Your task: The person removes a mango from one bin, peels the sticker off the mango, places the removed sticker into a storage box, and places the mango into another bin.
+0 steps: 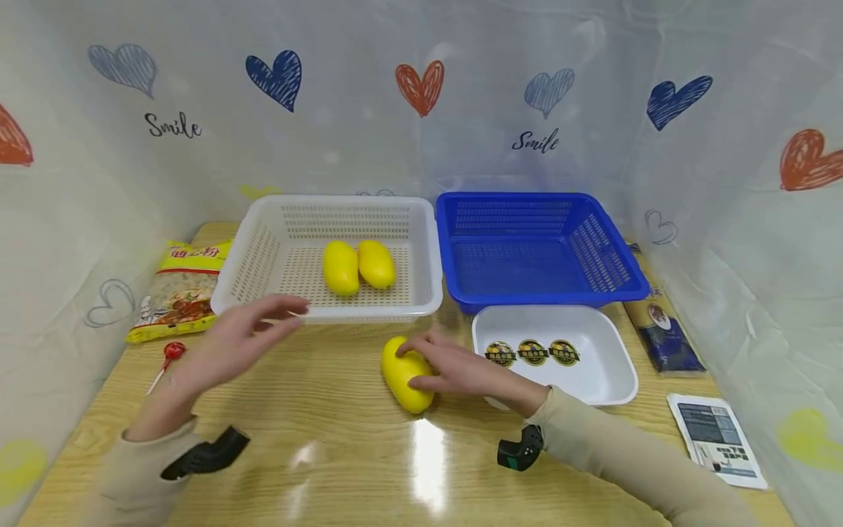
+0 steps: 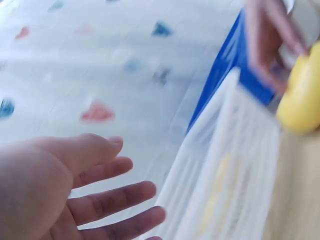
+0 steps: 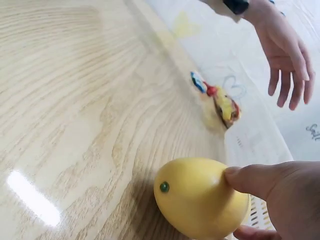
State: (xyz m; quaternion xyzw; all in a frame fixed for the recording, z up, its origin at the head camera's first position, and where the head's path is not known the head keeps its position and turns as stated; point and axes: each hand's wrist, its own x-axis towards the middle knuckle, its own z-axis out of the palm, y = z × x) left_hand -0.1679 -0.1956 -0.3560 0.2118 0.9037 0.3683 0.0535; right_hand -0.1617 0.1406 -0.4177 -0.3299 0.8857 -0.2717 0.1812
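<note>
My right hand (image 1: 454, 366) grips a yellow mango (image 1: 403, 375) in front of the white basket, fingers and thumb on its two sides. A green stem spot shows on the mango (image 3: 190, 195) in the right wrist view. Whether it touches the table I cannot tell. My left hand (image 1: 246, 340) hangs near the front left corner of the white basket (image 1: 240, 282), fingers spread and holding nothing, as the left wrist view also shows. Inside that basket two more mangoes (image 1: 341, 268) lie side by side.
A blue basket (image 1: 461, 256) stands right of the white one. Before it sits a white tray (image 1: 593, 366) with three round stickers. At left lie a yellow food bag (image 1: 184, 289) and a red lollipop (image 1: 174, 351); at right, a dark packet (image 1: 668, 337) and a white-edged pouch (image 1: 718, 439).
</note>
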